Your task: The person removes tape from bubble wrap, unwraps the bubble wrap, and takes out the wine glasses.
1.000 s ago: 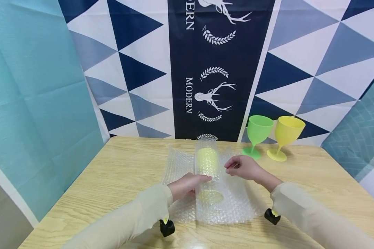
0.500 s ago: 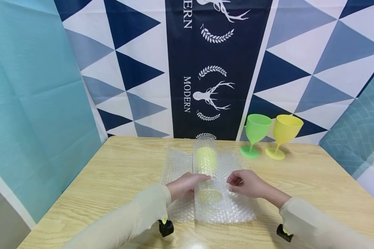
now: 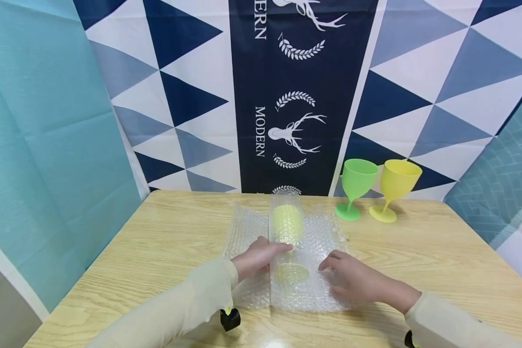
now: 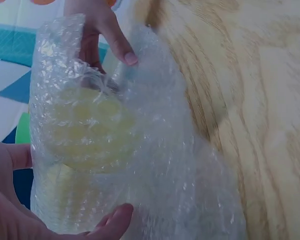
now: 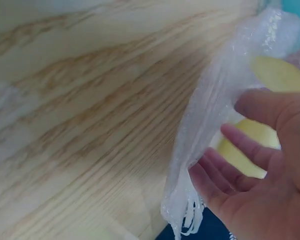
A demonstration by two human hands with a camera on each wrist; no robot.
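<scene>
A yellow goblet [image 3: 288, 224] lies on its side in bubble wrap [image 3: 326, 237], its bowl toward the back and its round foot toward me. My left hand [image 3: 260, 256] grips the wrapped goblet from the left, thumb across the top near the stem; its other fingers are partly hidden. My right hand [image 3: 358, 278] is at the wrap's right flap, fingers loosely bent. In the right wrist view, the fingertips [image 5: 210, 160] touch the film and the thumb stands apart from them. The left wrist view shows the goblet's foot [image 4: 90, 127] through the film.
An upright green goblet [image 3: 357, 186] and an upright yellow goblet [image 3: 396, 188] stand at the back right of the wooden table [image 3: 178, 232]. Behind them hangs a patterned cloth [image 3: 191, 96]. A teal cloth [image 3: 48, 145] borders the left side.
My right hand has moved down and toward me along the right flap, from beside the bowl to beside the foot. My left hand keeps its grip on the wrapped goblet.
</scene>
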